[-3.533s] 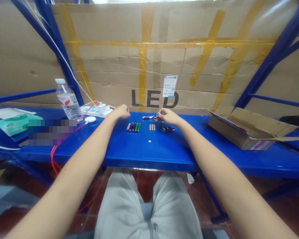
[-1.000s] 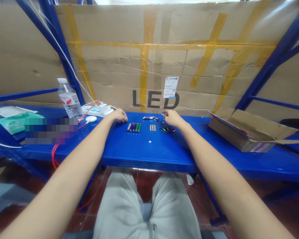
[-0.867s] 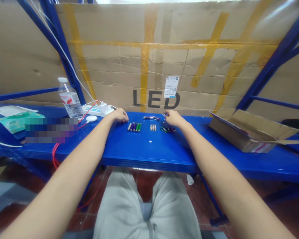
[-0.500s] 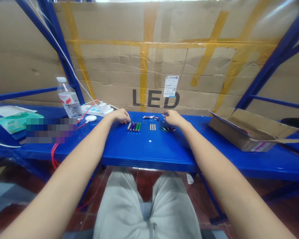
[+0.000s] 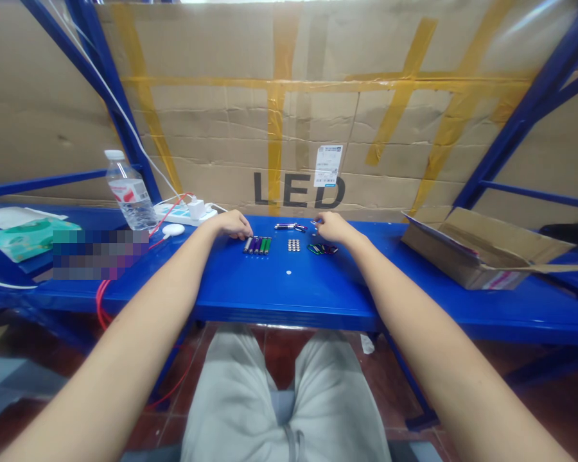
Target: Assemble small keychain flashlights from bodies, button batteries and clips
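Note:
On the blue table (image 5: 289,292) lies a row of small coloured cylinders (image 5: 257,245), silver, purple and green. My left hand (image 5: 233,224) rests curled just behind the row's left end, fingertips close to the silver one. To the right sit a cluster of small silver button cells (image 5: 293,244) and a pile of coloured clips (image 5: 322,249). A small keychain flashlight (image 5: 289,226) lies behind them. My right hand (image 5: 331,226) is pinched just right of the flashlight, on something tiny I cannot make out. A lone silver disc (image 5: 288,272) lies nearer me.
A water bottle (image 5: 126,192), a white power strip (image 5: 185,212) with red cable and a white puck (image 5: 173,230) stand at the left. An open cardboard box (image 5: 481,250) lies at the right. A taped cardboard wall marked LED rises behind the table.
My left hand has slid from behind the row toward the cylinders' left end. My right hand has drawn slightly right, away from the flashlight, staying pinched.

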